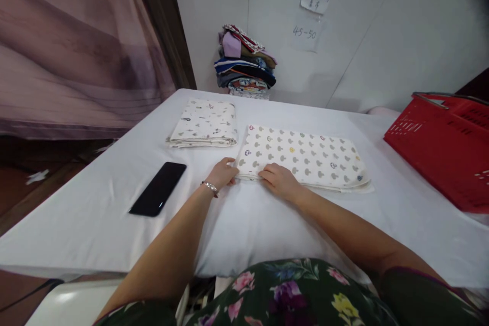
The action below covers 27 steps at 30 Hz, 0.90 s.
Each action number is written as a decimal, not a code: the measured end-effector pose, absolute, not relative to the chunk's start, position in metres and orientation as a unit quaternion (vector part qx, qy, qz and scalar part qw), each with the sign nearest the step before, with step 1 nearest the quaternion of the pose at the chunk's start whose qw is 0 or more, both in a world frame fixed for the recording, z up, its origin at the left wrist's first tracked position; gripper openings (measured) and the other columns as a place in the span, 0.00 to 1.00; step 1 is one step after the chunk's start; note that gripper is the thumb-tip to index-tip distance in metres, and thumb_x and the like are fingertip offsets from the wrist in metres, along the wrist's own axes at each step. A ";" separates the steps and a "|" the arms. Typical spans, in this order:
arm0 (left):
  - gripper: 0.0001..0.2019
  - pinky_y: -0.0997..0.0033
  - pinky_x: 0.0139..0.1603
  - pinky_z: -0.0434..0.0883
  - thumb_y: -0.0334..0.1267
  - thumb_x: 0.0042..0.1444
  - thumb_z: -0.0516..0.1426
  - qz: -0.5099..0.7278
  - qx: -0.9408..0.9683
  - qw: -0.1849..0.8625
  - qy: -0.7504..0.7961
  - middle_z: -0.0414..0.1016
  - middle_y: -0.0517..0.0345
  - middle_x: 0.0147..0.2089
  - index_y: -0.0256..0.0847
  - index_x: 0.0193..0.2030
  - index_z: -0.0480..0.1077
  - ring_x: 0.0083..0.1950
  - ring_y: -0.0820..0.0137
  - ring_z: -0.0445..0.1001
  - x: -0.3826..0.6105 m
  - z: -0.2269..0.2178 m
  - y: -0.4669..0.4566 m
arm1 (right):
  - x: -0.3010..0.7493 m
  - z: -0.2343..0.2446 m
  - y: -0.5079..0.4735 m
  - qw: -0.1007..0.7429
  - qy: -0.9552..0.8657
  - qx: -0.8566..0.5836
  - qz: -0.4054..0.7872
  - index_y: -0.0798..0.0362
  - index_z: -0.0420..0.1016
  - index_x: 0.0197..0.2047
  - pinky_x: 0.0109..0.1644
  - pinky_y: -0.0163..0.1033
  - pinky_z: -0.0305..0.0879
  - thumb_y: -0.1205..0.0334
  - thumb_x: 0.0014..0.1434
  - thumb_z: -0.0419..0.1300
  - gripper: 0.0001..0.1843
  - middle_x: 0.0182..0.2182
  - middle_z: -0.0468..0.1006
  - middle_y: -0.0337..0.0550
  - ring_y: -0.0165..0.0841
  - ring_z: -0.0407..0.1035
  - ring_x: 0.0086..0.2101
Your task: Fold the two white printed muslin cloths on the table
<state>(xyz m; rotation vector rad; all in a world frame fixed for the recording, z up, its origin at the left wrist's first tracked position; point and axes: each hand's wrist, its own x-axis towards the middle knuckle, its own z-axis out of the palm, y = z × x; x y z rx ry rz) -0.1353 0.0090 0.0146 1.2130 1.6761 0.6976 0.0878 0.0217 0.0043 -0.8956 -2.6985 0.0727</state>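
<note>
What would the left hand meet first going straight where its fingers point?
The mushroom-print folded cloth: the left hand seems to touch its near left corner, fingers aimed across it, though actual contact is hard to confirm.

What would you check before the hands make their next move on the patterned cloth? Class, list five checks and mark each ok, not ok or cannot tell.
1. Both hands on the cloth: ok. The left hand is at the near left corner of the patterned cloth, and the right hand is on its near edge.
2. Fingers pinching the edge: cannot tell.
3. Cloth flat on the table: ok.
4. Phone apart from the cloth: ok, it lies left of the left hand.
5. Basket apart from the cloth: ok, it sits far right.
</note>
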 end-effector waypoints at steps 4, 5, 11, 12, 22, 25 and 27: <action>0.27 0.77 0.21 0.66 0.35 0.46 0.55 0.275 0.499 0.453 0.686 0.67 0.64 0.16 0.32 0.56 0.59 0.18 0.73 0.67 -0.135 0.017 0.009 | 0.073 0.002 0.023 0.146 -0.928 -0.342 0.025 0.52 0.71 0.39 0.37 0.38 0.58 0.59 0.63 0.50 0.11 0.36 0.71 0.45 0.34 0.62 0.37; 0.27 0.77 0.20 0.66 0.35 0.46 0.55 0.276 0.501 0.453 0.684 0.67 0.64 0.16 0.33 0.56 0.59 0.18 0.73 0.67 -0.136 0.016 0.010 | 0.069 0.001 0.024 0.143 -0.926 -0.349 0.027 0.52 0.71 0.38 0.37 0.38 0.58 0.58 0.63 0.50 0.11 0.36 0.71 0.45 0.34 0.62 0.38; 0.29 0.74 0.20 0.66 0.40 0.45 0.55 0.279 0.511 0.444 0.681 0.68 0.64 0.17 0.34 0.56 0.59 0.18 0.71 0.66 -0.142 0.008 0.018 | 0.060 0.002 0.032 0.158 -0.911 -0.377 0.060 0.51 0.70 0.35 0.37 0.35 0.58 0.58 0.62 0.52 0.10 0.35 0.71 0.40 0.32 0.63 0.39; 0.30 0.74 0.21 0.67 0.41 0.44 0.55 0.274 0.511 0.442 0.684 0.68 0.63 0.17 0.35 0.56 0.59 0.18 0.71 0.67 -0.144 0.007 0.019 | 0.060 0.002 0.032 0.161 -0.910 -0.377 0.064 0.51 0.70 0.35 0.37 0.35 0.59 0.58 0.62 0.51 0.09 0.35 0.71 0.40 0.32 0.63 0.39; 0.29 0.73 0.22 0.68 0.43 0.44 0.56 0.259 0.509 0.438 0.694 0.69 0.64 0.17 0.39 0.55 0.59 0.20 0.69 0.68 -0.148 0.001 0.025 | 0.076 -0.004 0.027 0.186 -0.926 -0.325 0.047 0.51 0.71 0.39 0.46 0.36 0.60 0.61 0.61 0.51 0.08 0.40 0.72 0.41 0.31 0.64 0.41; 0.27 0.73 0.23 0.69 0.42 0.47 0.54 0.255 0.511 0.437 0.695 0.69 0.65 0.16 0.39 0.56 0.59 0.21 0.69 0.68 -0.147 0.003 0.025 | 0.109 -0.001 0.018 0.191 -0.930 -0.308 0.060 0.52 0.72 0.42 0.49 0.38 0.60 0.63 0.61 0.51 0.10 0.42 0.73 0.42 0.31 0.64 0.42; 0.28 0.72 0.24 0.70 0.43 0.46 0.55 0.255 0.514 0.432 0.696 0.69 0.66 0.17 0.39 0.56 0.59 0.21 0.69 0.69 -0.146 0.004 0.025 | 0.138 0.001 0.007 0.204 -0.924 -0.320 0.055 0.52 0.72 0.43 0.50 0.40 0.61 0.63 0.62 0.50 0.11 0.43 0.73 0.44 0.32 0.64 0.43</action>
